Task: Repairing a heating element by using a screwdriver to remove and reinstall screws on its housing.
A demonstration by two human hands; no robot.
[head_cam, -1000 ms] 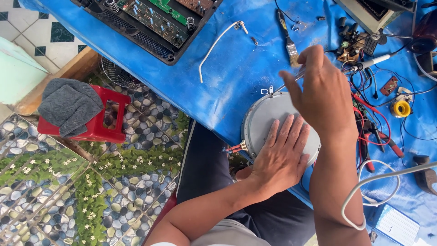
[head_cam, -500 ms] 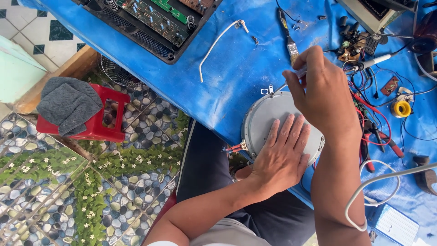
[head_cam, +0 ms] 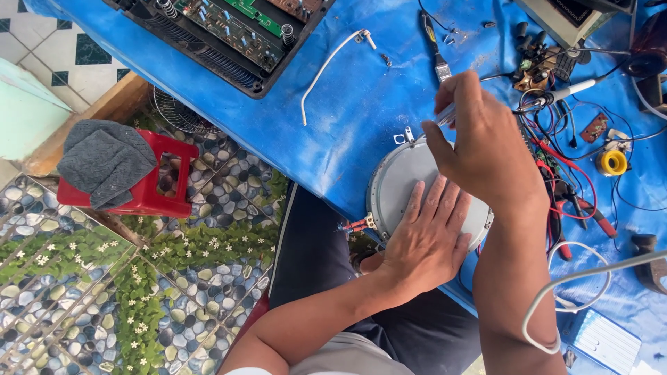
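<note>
- At the near edge of the counter (head_cam: 333, 132), the left hand (head_cam: 427, 239) lies flat with fingers spread on a round grey metal disc (head_cam: 396, 184); the right hand (head_cam: 483, 142) above it is closed around a slim silver tool (head_cam: 445, 114).
- The disc is pale, smooth and circular, with a small metal bracket (head_cam: 408, 136) at its far rim and red-sleeved terminals (head_cam: 356, 225) at its left rim.
- The disc overhangs the blue-covered counter edge slightly, above the person's lap; open blue surface lies to its left, up to a bent white wire (head_cam: 326, 66) and an open circuit chassis (head_cam: 229, 31).
- To the right, tangled red and black leads (head_cam: 566, 187) and a yellow spool (head_cam: 614, 162) crowd the counter.
- Against the earlier views, both hands keep nearly the same posture; the right hand sits marginally lower over the disc.
</note>
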